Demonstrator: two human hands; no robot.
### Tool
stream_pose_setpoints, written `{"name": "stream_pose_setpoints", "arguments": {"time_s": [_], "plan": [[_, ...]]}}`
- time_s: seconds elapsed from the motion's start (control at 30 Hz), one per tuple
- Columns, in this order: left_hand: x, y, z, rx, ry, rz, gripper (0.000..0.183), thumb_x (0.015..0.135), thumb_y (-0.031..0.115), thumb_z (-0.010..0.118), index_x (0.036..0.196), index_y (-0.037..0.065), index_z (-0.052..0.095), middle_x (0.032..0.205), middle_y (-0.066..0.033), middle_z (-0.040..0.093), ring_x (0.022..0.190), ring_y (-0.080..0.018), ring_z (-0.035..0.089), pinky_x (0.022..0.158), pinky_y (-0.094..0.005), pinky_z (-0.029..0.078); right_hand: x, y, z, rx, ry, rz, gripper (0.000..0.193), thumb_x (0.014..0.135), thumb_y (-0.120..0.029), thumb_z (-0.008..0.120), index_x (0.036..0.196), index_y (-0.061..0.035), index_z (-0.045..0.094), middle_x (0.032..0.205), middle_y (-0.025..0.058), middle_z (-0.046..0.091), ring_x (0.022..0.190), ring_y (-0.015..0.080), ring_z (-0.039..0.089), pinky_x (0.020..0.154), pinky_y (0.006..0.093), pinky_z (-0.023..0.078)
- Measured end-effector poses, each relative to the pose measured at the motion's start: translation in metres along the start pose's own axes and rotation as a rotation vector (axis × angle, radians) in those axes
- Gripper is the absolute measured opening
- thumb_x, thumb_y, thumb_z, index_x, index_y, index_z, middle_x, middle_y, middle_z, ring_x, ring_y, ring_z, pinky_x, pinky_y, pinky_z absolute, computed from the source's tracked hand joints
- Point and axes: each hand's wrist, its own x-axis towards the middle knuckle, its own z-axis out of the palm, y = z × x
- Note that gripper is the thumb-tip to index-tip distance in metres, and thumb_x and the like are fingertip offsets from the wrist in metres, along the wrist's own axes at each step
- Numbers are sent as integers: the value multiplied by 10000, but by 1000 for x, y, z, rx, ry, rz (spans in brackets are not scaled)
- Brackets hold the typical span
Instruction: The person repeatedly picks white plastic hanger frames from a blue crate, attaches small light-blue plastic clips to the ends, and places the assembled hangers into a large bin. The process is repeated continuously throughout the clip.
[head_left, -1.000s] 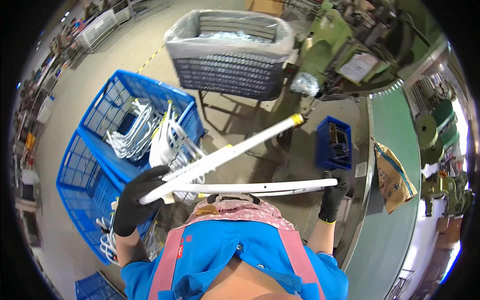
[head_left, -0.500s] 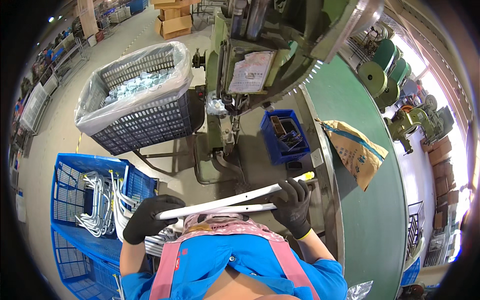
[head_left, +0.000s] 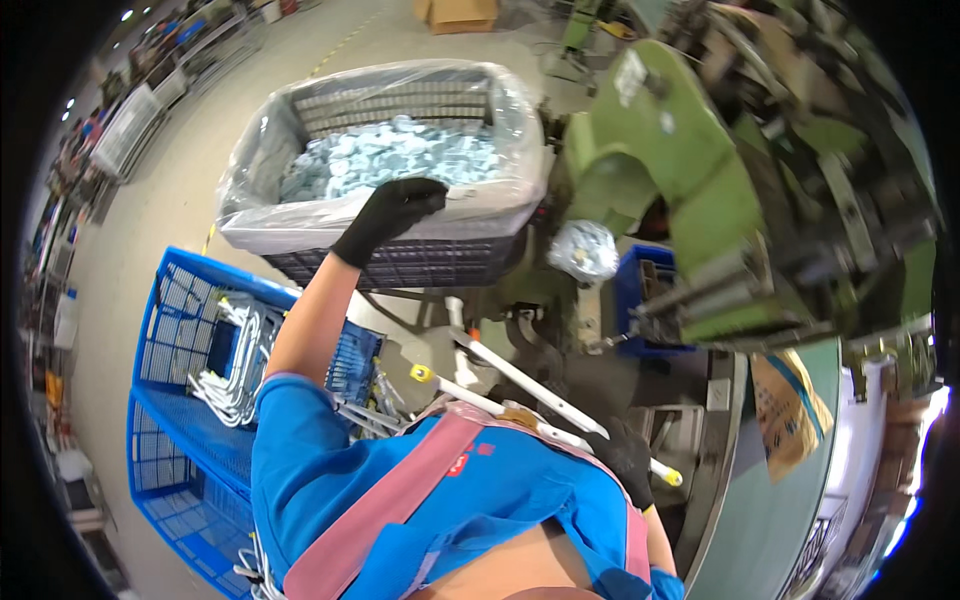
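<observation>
My left hand [head_left: 398, 212], in a black glove, hangs over the near rim of a dark crate [head_left: 400, 262] lined with clear plastic. Its fingers are curled together, and whatever they may hold is hidden. Inside the crate lies a heap of small pale blue pieces [head_left: 400, 150]. Low in front of my body, my right hand [head_left: 626, 462], also black-gloved, is closed around white metal tubing [head_left: 530, 383]. This tubing slants across my front, with yellow tips at two ends. The right fingers are partly hidden behind it.
A large green machine [head_left: 680, 150] stands to the right of the crate. Blue baskets [head_left: 160, 345] at my left hold bent white tubes [head_left: 245, 360]. Under the machine sits a blue bin [head_left: 645, 350]. A brown paper sack [head_left: 790, 410] lies on the green table [head_left: 775, 510].
My left hand has let go of the tubing and moved up and forward to the crate. My right hand keeps the tubing, which now slants differently. The view has swung left.
</observation>
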Motion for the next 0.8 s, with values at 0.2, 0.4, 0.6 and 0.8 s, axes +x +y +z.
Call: {"name": "stream_pose_setpoints", "arguments": {"time_s": [0.2, 0.4, 0.6, 0.8], "plan": [[106, -65, -55, 389, 128, 51, 175, 843, 197, 659, 932, 51, 692, 800, -32, 670, 682, -112, 599, 614, -271, 479, 18, -10, 0, -33, 0, 110, 172, 674, -242, 705, 825, -183, 647, 874, 54, 566, 745, 262, 593, 569, 396, 475], [189, -123, -25, 806, -207, 209, 217, 806, 269, 591, 909, 106, 691, 939, -120, 678, 870, -326, 638, 786, -410, 501, 30, -24, 10, -66, -16, 202, 98, 717, -265, 664, 798, -212, 646, 858, 35, 573, 703, 243, 595, 534, 383, 476], [217, -170, 23, 758, -328, -95, 517, 923, 438, 504, 1331, 121, 472, 1252, -196, 570, 1113, -382, 558, 943, -447, 439, 33, -39, 23, -4, 17, 387, 119, 737, -267, 648, 832, -205, 614, 829, 18, 558, 689, 221, 599, 527, 368, 479], [211, -158, 14, 299, -468, -285, 270, 790, 309, 729, 928, 89, 654, 867, -58, 656, 759, -190, 611, 676, -308, 500, 37, -40, 26, -81, -23, 313, 102, 732, -264, 655, 816, -211, 634, 829, 6, 564, 699, 211, 606, 537, 364, 484]]}}
